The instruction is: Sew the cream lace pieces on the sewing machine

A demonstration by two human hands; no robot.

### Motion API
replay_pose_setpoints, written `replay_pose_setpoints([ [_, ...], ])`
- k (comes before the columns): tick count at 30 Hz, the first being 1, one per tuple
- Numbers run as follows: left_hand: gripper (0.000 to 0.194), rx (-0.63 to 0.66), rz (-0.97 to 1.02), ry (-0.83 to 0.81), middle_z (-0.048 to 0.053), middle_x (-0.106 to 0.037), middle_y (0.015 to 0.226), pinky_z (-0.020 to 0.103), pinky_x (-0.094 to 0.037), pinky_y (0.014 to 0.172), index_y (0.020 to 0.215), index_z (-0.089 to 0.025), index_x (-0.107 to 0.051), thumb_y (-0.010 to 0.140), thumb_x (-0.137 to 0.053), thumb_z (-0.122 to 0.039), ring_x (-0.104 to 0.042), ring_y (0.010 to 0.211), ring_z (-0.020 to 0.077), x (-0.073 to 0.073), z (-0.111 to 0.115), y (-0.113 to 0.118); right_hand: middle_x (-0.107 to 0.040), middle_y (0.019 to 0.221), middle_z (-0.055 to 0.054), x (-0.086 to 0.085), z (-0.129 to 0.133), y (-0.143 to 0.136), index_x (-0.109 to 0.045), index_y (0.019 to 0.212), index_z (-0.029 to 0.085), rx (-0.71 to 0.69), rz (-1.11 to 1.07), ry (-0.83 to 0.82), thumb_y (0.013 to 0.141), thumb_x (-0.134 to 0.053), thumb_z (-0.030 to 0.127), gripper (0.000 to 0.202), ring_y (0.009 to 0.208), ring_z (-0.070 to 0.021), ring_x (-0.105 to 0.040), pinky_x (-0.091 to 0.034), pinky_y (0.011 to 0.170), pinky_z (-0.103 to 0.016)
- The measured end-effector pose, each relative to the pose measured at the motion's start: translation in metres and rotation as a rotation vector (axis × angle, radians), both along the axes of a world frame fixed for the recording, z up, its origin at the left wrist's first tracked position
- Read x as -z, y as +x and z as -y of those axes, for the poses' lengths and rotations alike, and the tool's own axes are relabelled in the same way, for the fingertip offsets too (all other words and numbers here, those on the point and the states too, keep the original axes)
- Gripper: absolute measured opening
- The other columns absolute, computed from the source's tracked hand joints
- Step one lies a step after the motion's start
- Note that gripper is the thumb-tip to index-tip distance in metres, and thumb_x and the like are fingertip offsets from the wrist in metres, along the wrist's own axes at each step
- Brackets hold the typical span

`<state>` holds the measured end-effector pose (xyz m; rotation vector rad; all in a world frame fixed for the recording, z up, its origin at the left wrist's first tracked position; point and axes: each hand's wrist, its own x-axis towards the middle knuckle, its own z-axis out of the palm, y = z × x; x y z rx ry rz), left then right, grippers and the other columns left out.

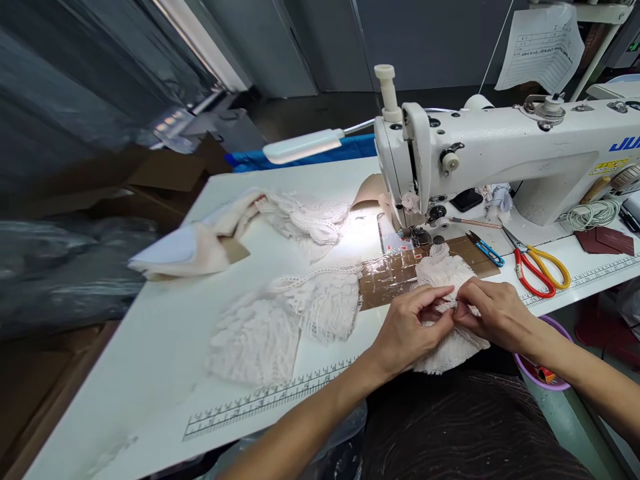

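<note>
Our left hand [411, 328] and right hand [495, 312] pinch the lace piece [453, 343]; uneven pulling could tear it.

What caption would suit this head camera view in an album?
Two hands pinch white lace beside a sewing machine, scissors nearby.

Toward four o'clock, the fingers of the left hand [413, 328] and right hand [493, 312] cover whatever spot of the ruffled lace [443, 267] they pinch, and the right forearm [575, 357] hides part of the purple basket [551, 386]. Near three, the sewing machine [480, 143] runs out of sight, its blue lettering [624, 144] cut short. The hanging sheet's [539, 50] print at two is too small to read; the plastic wrapping [70, 267] at nine blurs.
</note>
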<state>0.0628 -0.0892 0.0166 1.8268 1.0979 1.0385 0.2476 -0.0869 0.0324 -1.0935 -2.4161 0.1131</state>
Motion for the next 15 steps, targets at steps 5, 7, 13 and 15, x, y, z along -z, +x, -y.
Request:
replay_pose_setpoints([
  [5,0.010,0.024,-0.154,0.188,-0.003,-0.056,0.058,0.020,-0.042,0.052,0.077,-0.017,-0.066,0.079,-0.058,-0.023,-0.049,0.050,0.0091,0.000,-0.003,-0.004,-0.060,0.065,0.000,0.016,-0.003,-0.003,-0.054,0.073,0.020,0.036,-0.306,-0.105,0.082,-0.051,0.016,0.010,0.055,-0.0106,-0.051,-0.037,0.053,-0.023],
  [7,0.009,0.028,-0.151,0.224,-0.003,-0.054,0.057,0.019,-0.040,0.051,0.075,-0.017,-0.063,0.080,-0.057,-0.022,-0.047,0.048,0.0084,0.004,-0.004,-0.005,-0.059,0.063,0.001,0.018,-0.006,-0.007,-0.053,0.071,0.021,0.067,-0.400,-0.187,0.078,-0.053,0.016,0.008,0.053,-0.0096,-0.050,-0.037,0.052,-0.023],
  [13,0.011,-0.002,-0.160,0.145,-0.004,-0.052,0.055,0.018,-0.038,0.049,0.075,-0.018,-0.062,0.082,-0.060,-0.026,-0.045,0.047,0.0083,0.007,-0.004,-0.005,-0.067,0.072,-0.002,-0.003,-0.010,0.008,-0.062,0.080,0.019,0.002,-0.393,-0.464,0.084,-0.052,0.023,0.012,0.063,-0.0131,-0.061,-0.048,0.059,-0.025],
  [15,0.012,-0.015,-0.167,0.138,-0.004,-0.053,0.056,0.018,-0.038,0.047,0.076,-0.018,-0.063,0.083,-0.060,-0.027,-0.045,0.047,0.0081,0.006,-0.004,-0.006,-0.071,0.084,-0.005,-0.012,-0.010,0.030,-0.065,0.089,0.020,0.052,-0.391,-0.450,0.088,-0.051,0.029,0.017,0.070,-0.0152,-0.065,-0.051,0.060,-0.026],
])
